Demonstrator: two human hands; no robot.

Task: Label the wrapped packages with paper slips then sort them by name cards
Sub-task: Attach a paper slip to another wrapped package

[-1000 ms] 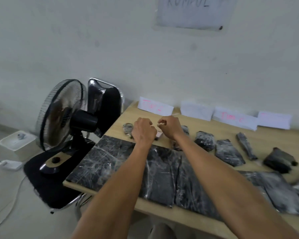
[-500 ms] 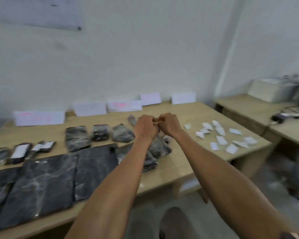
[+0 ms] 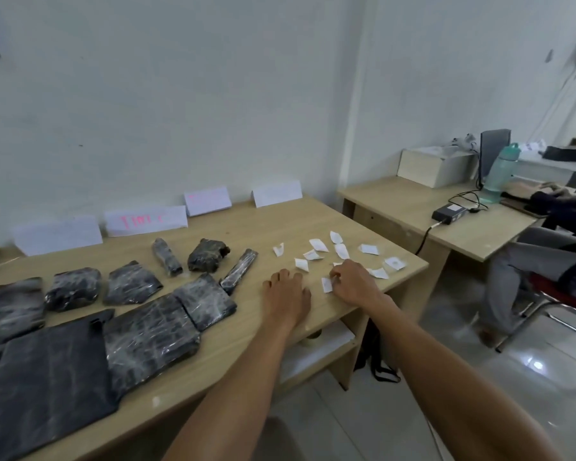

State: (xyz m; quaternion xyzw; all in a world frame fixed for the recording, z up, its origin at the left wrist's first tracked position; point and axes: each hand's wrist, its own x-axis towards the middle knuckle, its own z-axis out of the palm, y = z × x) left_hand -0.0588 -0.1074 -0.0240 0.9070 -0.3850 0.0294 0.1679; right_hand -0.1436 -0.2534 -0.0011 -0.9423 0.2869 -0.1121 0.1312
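Wrapped packages (image 3: pixel 147 337) wait at nine o'clock, unlabelled. Hands apart: left hand (image 3: pixel 286 294) flat, steadying on the table (image 3: pixel 363 227); right hand (image 3: pixel 354 284) pinches one paper slip (image 3: pixel 326 285) (next label, I'd guess) at one o'clock. Name cards (image 3: pixel 145 221) line eleven, ready for sorting.

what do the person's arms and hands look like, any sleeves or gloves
Both are bare. The left hand and right hand wear no gloves or rings that show, and the left forearm and right forearm show no sleeves, watch or markings in this view.
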